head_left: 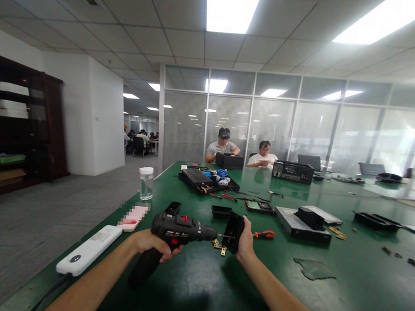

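Observation:
My left hand (155, 246) is wrapped round the grip of a black cordless drill (185, 228) with red switches. The drill lies level, its thin bit pointing right. My right hand (246, 241) holds a small black plastic housing (233, 231) upright, open side towards the drill. The bit reaches into the housing; whether it touches a screw I cannot make out. Below the bit, several small brass-coloured metal pieces (223, 251) lie on the green table (194, 283). Just beyond my right hand is a screwdriver (265, 234) with an orange and black handle.
A white power strip (90, 249), a phone (134, 217) and a lidded clear jar (145, 183) line the left edge. Behind my hands lie a black tray (221, 212), a circuit board (259, 207) and a metal drive case (302, 225). Two people (223, 147) sit at the far side.

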{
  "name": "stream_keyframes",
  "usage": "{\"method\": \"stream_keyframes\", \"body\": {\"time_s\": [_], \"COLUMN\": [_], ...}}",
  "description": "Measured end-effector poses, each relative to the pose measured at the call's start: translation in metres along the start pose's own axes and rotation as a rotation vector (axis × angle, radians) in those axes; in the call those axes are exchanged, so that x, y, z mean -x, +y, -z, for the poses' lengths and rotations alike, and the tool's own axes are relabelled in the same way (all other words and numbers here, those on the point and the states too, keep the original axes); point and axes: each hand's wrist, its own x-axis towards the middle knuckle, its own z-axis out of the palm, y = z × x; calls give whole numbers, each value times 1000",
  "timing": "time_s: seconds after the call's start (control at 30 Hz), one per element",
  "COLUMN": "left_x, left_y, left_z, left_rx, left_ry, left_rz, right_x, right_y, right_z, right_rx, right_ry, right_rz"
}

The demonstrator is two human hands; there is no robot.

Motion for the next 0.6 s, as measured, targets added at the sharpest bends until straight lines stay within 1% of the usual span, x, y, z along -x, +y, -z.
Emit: {"method": "stream_keyframes", "body": {"time_s": [0.1,0.3,0.5,0.6], "left_x": [0,-1,-1,-1], "left_y": [1,4,2,2], "left_z": [-1,-4,-2,-2], "left_rx": [-4,-33,-15,-19], "left_ry": [-8,-30,-26,-21], "left_rz": [-1,-50,-18,-36], "right_x": [0,-2,-6,-8], "right_y": [-1,0,3,4], "right_z": [0,0,3,4], "right_rx": [-6,-11,5,10], "right_ry": [4,9,6,-3], "right_rz": [31,67,73,102]}}
